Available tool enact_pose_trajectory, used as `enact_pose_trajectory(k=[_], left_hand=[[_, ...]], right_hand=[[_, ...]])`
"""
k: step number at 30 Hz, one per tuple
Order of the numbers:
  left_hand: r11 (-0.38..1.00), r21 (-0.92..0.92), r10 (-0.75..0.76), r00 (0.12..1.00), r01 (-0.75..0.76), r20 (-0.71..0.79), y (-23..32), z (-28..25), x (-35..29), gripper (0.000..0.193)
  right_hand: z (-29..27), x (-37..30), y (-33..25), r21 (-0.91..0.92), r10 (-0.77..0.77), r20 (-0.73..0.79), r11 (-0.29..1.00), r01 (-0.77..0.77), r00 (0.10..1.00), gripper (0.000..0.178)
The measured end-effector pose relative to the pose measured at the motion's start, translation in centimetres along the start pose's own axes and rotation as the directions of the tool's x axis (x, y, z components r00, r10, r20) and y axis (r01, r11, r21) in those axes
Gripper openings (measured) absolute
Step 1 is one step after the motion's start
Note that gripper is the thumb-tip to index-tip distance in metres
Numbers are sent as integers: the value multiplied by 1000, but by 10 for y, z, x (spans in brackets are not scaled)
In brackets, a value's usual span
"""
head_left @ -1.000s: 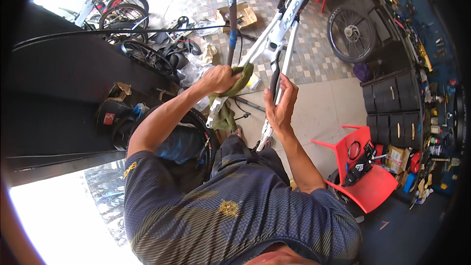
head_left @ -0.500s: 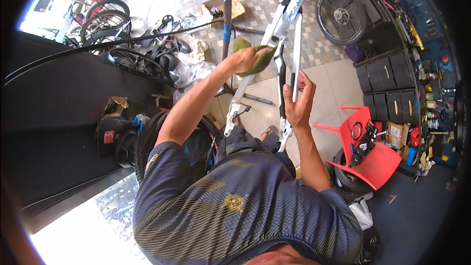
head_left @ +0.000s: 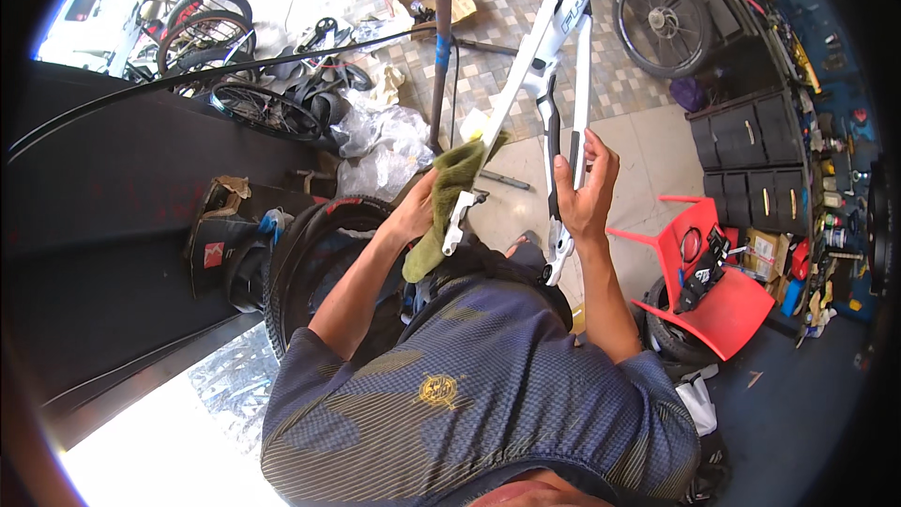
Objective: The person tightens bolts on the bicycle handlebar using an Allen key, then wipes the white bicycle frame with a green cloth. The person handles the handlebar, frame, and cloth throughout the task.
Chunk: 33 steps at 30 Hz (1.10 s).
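A white bicycle frame [head_left: 514,89] with black parts slants from the top of the view down toward my body, its two rear arms spread apart. My left hand [head_left: 413,209] presses a green cloth [head_left: 452,174] against the left rear arm, just above its white dropout end [head_left: 457,225]. The cloth wraps partly round the tube and its tail hangs below. On the other side, my right hand [head_left: 589,195] grips the right rear arm, thumb on one side and fingers curled on the other. The undersides of both grips are hidden.
A blue stand post [head_left: 442,47] rises left of the frame. Tyres [head_left: 291,253] lean by my left arm, and a red chair [head_left: 718,314] holding parts stands at right. Beyond are a wheel [head_left: 662,23], black drawers [head_left: 751,131], a cardboard box [head_left: 460,5] and plastic wrapping [head_left: 385,131].
My left hand has slid the green cloth down the left rear arm, from near the frame's middle to close by the dropout. My right hand keeps its hold; the view has shifted slightly.
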<state>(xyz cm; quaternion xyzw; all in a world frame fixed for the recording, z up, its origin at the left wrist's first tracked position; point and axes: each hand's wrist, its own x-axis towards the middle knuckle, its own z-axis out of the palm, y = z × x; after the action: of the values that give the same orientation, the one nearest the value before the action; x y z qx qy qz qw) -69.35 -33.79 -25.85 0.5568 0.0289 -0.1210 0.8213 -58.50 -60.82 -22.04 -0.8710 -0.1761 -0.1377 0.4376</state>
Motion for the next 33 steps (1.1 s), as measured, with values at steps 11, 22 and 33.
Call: enact_pose_trajectory(k=[11,22,33], left_hand=[[993,-114,-61,951,28,-302,-31,23,-45,55],[948,-231,-276,928,219,-250,-16,-2,25,34],[877,31,-481,876,480,28,27,-8,30,44]], right_hand=[[-5,5,1,-29,-158,48,987,159,986,51],[-5,6,-2,47,-76,11,996,75,997,50],[-1,-4,0,106,151,-87,984,-141,985,42]])
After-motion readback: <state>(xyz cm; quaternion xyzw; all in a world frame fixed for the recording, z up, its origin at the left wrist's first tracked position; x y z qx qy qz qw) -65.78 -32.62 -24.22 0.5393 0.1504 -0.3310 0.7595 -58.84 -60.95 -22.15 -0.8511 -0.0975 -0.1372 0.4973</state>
